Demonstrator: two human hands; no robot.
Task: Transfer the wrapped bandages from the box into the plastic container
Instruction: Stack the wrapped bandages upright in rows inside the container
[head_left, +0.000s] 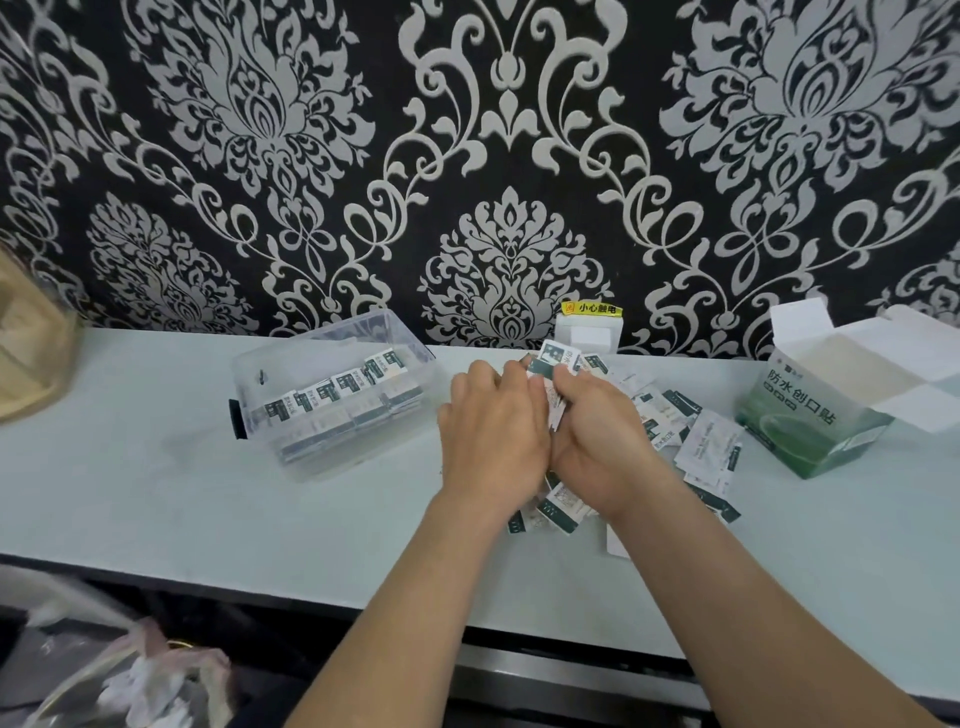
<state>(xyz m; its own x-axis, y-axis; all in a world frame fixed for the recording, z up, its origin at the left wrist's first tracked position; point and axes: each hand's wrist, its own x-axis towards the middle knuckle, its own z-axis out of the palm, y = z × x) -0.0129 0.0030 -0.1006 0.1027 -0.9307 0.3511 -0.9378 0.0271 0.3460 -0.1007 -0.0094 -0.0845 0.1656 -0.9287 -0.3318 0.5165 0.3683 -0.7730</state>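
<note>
Two bare forearms reach up from the bottom of the frame to the middle, where the left hand (491, 436) and right hand (605, 441) meet side by side. Both hands have their fingers curled around a small bunch of wrapped bandages (709, 441), squaring it up between them. Green and white wrapper corners stick out above the knuckles.

More of these packets lie in a loose heap on the table (156, 467), under and just right of the hands. The clear plastic container (311, 462) sits left of center, close to the left hand. It already holds neat rows of packets standing on edge.

At the right edge of the frame, the green box (810, 415) stands with its flaps open, and its inside looks empty.

The job seems roughly midway. The box appears emptied and part of the load is packed, but the held bunch and the heap are not yet in the container.

Behind the hands, a small white block with a yellow warning label (589, 327) stands against black and silver patterned wallpaper (509, 130).
</note>
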